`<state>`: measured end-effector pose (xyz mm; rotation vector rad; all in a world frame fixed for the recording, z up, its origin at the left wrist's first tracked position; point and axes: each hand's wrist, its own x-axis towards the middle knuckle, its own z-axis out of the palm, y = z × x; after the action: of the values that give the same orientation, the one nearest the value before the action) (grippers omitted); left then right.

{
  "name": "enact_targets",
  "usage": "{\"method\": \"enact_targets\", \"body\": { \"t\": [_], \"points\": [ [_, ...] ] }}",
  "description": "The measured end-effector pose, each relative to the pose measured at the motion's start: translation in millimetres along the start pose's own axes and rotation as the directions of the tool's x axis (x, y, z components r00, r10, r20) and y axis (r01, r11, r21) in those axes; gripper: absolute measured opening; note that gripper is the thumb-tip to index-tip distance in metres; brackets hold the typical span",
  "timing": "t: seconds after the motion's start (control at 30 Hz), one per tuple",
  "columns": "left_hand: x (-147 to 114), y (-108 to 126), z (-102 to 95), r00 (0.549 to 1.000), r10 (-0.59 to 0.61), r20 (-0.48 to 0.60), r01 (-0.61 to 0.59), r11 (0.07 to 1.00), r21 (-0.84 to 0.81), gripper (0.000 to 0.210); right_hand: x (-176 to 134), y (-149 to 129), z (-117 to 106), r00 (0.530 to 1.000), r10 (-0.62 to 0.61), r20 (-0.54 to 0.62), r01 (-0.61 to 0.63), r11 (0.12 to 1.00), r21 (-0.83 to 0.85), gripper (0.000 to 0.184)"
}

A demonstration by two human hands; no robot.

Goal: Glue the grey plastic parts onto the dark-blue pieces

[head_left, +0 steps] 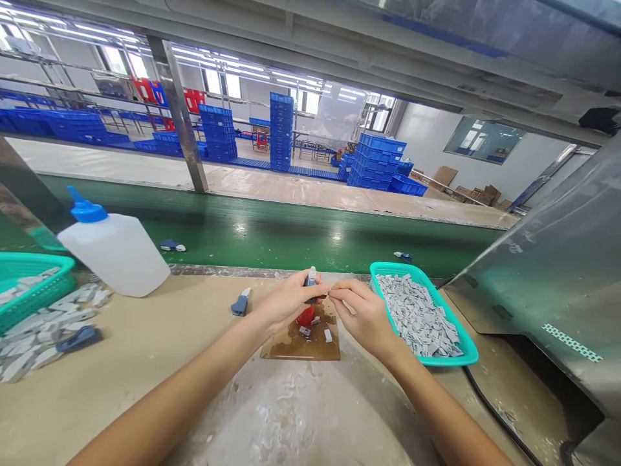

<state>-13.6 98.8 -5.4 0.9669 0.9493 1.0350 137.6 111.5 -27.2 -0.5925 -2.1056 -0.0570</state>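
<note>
My left hand (286,299) is closed around a small dark blue plastic part with a pale grey tip (312,277), held upright. Close beside it, my right hand (361,317) is pinched, its fingertips at the left thumb. Whatever lies between those right fingers is too small to make out. Beneath both hands lies a wet brown board (301,351) bearing a red object (305,316) and a few small pale grey pieces (328,335). Another blue part with a grey tip (240,304) rests on the bench left of the board.
Right of my hands stands a turquoise basket (471,355) full of small grey pieces. At left are a white bottle with blue nozzle (119,252), a pile of grey parts (43,333) and another turquoise basket (63,275). A green conveyor belt (272,239) crosses behind, carrying two blue-and-grey parts.
</note>
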Motion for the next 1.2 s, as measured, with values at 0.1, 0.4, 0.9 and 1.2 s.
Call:
{"method": "enact_targets", "body": {
  "t": [0.1,0.4,0.9,1.2],
  "points": [
    [2,7,-10.1,0.994,-0.046,-0.100,0.047,0.999,0.005,0.019,-2,6,2,0.989,0.135,0.063,-0.139,0.988,0.070,0.016],
    [8,26,-35.5,0.941,-0.013,-0.339,-0.071,0.970,-0.234,0.025,-9,4,25,0.892,0.265,0.366,-0.327,0.938,0.118,0.017],
    [5,21,-39.4,0.993,0.040,-0.110,-0.046,0.998,-0.051,0.027,-13,0,26,0.950,0.212,0.231,-0.254,0.953,0.168,0.015],
    [6,16,-39.3,0.992,0.116,-0.051,-0.098,0.956,0.277,0.022,-4,-6,17,0.947,0.232,0.223,-0.265,0.955,0.132,0.018]
  ]
}}
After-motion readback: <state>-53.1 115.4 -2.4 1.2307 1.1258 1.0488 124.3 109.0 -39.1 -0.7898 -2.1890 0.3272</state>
